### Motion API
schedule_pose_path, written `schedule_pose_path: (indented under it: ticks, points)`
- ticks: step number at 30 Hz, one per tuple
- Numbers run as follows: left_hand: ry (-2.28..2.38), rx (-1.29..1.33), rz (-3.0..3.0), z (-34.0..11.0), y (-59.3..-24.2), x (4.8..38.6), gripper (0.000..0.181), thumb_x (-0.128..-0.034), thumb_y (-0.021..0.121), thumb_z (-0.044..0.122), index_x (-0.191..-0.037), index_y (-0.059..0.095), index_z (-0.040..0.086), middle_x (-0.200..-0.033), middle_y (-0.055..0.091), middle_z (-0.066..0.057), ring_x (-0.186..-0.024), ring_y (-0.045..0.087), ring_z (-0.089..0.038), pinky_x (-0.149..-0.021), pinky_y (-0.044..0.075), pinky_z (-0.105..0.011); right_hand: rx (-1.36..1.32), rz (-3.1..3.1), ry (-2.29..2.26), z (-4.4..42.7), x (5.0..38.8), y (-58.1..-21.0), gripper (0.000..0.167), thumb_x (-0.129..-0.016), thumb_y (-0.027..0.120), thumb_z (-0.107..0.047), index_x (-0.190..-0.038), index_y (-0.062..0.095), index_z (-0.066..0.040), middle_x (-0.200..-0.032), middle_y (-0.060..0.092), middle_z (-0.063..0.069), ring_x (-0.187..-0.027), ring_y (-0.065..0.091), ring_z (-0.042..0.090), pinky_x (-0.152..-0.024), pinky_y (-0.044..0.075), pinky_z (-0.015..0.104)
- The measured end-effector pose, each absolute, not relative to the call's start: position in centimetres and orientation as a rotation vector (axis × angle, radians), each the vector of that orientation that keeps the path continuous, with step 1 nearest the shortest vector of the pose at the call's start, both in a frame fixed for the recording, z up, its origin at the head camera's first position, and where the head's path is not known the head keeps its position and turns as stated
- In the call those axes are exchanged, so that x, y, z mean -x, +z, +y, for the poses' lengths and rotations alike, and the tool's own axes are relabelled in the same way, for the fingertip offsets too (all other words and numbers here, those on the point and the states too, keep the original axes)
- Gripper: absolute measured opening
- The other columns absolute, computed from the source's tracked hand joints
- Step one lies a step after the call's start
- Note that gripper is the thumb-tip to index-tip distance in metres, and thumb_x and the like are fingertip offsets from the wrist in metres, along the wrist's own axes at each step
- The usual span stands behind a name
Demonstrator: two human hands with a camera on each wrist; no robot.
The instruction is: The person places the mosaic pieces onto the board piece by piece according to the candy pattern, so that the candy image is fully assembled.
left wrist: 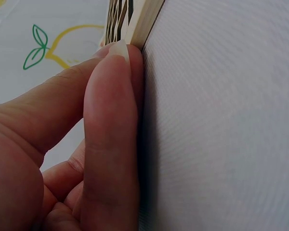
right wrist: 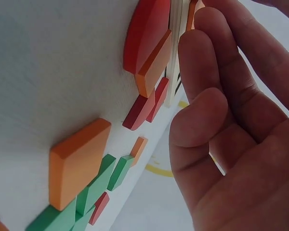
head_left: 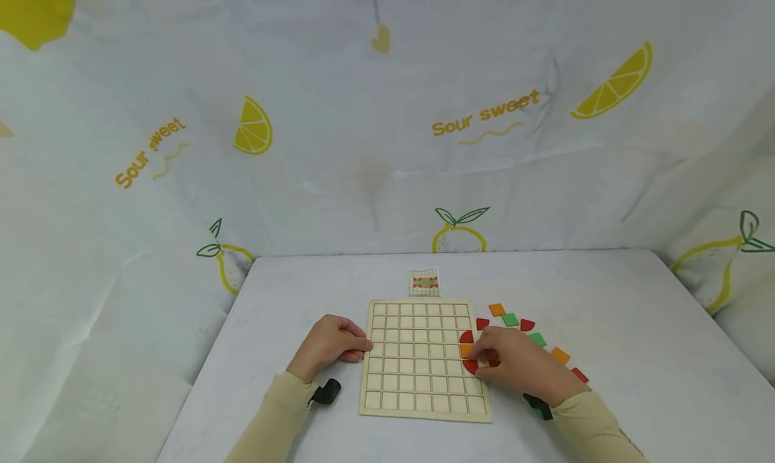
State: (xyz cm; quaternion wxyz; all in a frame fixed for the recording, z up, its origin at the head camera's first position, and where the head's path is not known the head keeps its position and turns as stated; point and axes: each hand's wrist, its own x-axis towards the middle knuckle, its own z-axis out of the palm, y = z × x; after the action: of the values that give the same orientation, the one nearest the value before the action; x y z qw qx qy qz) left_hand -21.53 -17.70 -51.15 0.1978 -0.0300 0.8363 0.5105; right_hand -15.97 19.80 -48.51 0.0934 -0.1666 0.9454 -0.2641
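A pale wooden grid board [head_left: 414, 365] lies flat on the table. My left hand [head_left: 333, 345] holds its left edge; in the left wrist view the thumb and a finger meet at the board's side [left wrist: 143, 21]. Over the right edge, my right hand [head_left: 521, 362] touches an orange square tile [head_left: 465, 350] in the rightmost column with its fingertips. A red rounded tile [head_left: 466, 336] sits in the cell above it, another red tile [head_left: 469, 366] in the one below. Part of the orange tile is hidden by the fingers.
Loose orange, green and red tiles lie right of the board, among them an orange square [head_left: 560, 355] and a green square [head_left: 510, 319]. A small pattern card [head_left: 424, 282] lies beyond the board. Lemon-print cloth [head_left: 375, 180] hangs behind the table.
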Motion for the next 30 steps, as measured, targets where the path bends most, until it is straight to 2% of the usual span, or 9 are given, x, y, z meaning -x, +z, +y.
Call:
schedule_pose_path:
  ticks: [10, 14, 19, 22, 30]
  points:
    - [1.427, 0.062, 2.345, -17.6, -51.0, 21.4, 0.030, -0.0810, 0.097, 0.023, -0.097, 0.078, 0.008, -0.082, 0.081, -0.002, -0.067, 0.075, -0.008, -0.068, 0.065, -0.026, 0.568, 2.794, -0.860, 20.5, 15.9, -48.5, 0.016, -0.089, 0.089, -0.017, -0.095, 0.080, -0.029, -0.087, 0.063, -0.014, -0.082, 0.055, 0.005, -0.068, 0.050, 0.020]
    - [1.423, 0.062, 2.349, -17.5, -51.0, 21.5, 0.029, -0.0813, 0.097, 0.023, -0.097, 0.078, 0.008, -0.083, 0.081, -0.002, -0.067, 0.075, -0.009, -0.067, 0.064, -0.026, 0.509, 2.808, -0.908, 21.7, 16.3, -48.3, 0.016, -0.090, 0.087, -0.014, -0.096, 0.080, -0.026, -0.092, 0.067, -0.014, -0.085, 0.059, 0.006, -0.073, 0.054, 0.022]
    - [1.416, 0.064, 2.357, -17.5, -51.0, 21.5, 0.029, -0.0812, 0.097, 0.024, -0.097, 0.079, 0.008, -0.084, 0.080, -0.003, -0.068, 0.075, -0.009, -0.068, 0.064, -0.025, 0.445, 2.865, -0.906, 23.7, 16.6, -47.9, 0.013, -0.093, 0.085, -0.016, -0.102, 0.080, -0.025, -0.096, 0.069, -0.014, -0.089, 0.060, 0.006, -0.076, 0.056, 0.024]
    - [1.410, 0.069, 2.357, -17.5, -51.0, 21.4, 0.029, -0.0812, 0.097, 0.025, -0.097, 0.079, 0.008, -0.083, 0.080, -0.003, -0.068, 0.075, -0.009, -0.068, 0.064, -0.025, 0.409, 2.887, -0.903, 24.9, 16.7, -47.5, 0.010, -0.096, 0.084, -0.021, -0.104, 0.080, -0.024, -0.096, 0.068, -0.013, -0.089, 0.059, 0.007, -0.074, 0.054, 0.022]
    - [1.413, 0.071, 2.352, -17.7, -51.2, 21.5, 0.031, -0.0807, 0.098, 0.027, -0.097, 0.079, 0.008, -0.083, 0.080, -0.003, -0.069, 0.075, -0.010, -0.068, 0.064, -0.026, 0.271, 2.917, -0.879, 27.4, 17.0, -47.4, 0.014, -0.098, 0.083, -0.028, -0.109, 0.081, -0.020, -0.096, 0.068, -0.007, -0.085, 0.056, 0.014, -0.064, 0.050, 0.023]
